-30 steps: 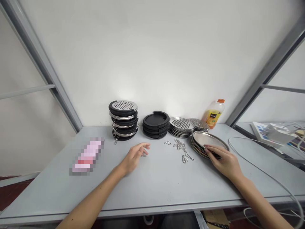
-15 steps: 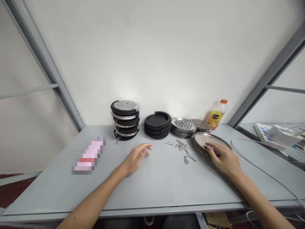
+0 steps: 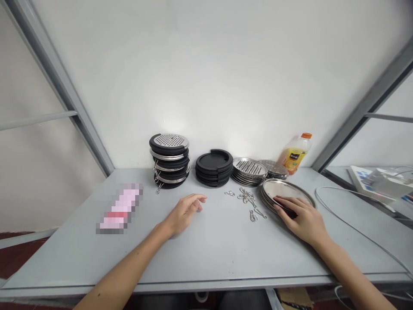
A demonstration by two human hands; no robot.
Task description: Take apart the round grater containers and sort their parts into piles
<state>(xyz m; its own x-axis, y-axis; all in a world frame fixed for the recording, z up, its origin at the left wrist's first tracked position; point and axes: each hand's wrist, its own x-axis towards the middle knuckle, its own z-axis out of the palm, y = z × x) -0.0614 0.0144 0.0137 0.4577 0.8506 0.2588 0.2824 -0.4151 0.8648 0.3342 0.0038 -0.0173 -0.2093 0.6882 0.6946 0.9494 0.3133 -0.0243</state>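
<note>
On the grey table, my left hand [image 3: 186, 212] rests with loosely curved fingers and holds nothing; it is nearest to a stack of black round holders [image 3: 214, 168]. My right hand [image 3: 301, 218] lies over the front edge of a stack of round metal plates [image 3: 284, 188], thumb apart from the fingers, gripping none visibly. Between the hands are several metal clips [image 3: 247, 196]. Behind them stands a stack of slotted grater discs [image 3: 248, 168], with more perforated discs [image 3: 273, 168] to its right. At the left rises a tall stack of black-rimmed discs [image 3: 170, 160] with clips hanging from it.
An orange-capped bottle [image 3: 295, 155] stands against the wall at the back right. A pixelated pink object [image 3: 121, 209] lies at the left. A white cable [image 3: 348, 221] curves along the right side, near white boxes [image 3: 385, 183] beyond the table.
My right hand has shifted slightly left and down on the plate stack, its fingers lying flatter over the front edge. My left hand looks unchanged. The view has moved slightly.
</note>
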